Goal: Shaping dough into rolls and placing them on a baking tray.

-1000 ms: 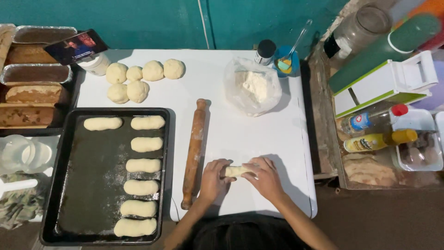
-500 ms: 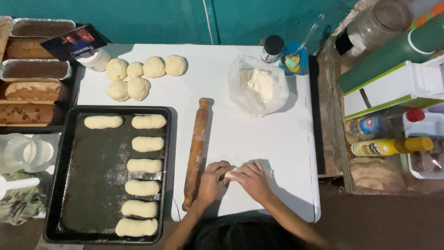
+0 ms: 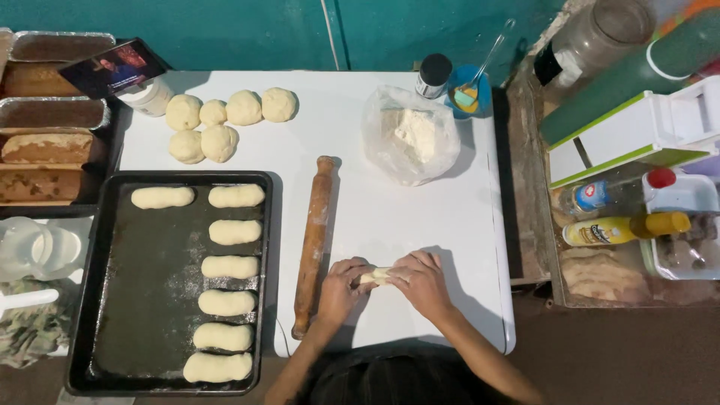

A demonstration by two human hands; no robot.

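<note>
Dough piece (image 3: 375, 275) lies on the white worktop (image 3: 420, 217) near its front edge, pinched between both hands. Left hand (image 3: 341, 289) curls its fingers over the dough's left end, and right hand (image 3: 421, 281) presses its fingers together over the right end, so only a small middle part shows. Just left of the hands a wooden rolling pin (image 3: 313, 244) lies lengthwise. Beside it a dark baking tray (image 3: 120, 300) holds 7 shaped rolls. 6 dough balls (image 3: 221, 124) sit at the worktop's far left, and a clear bag of flour (image 3: 412, 135) rests at the far right.
</note>
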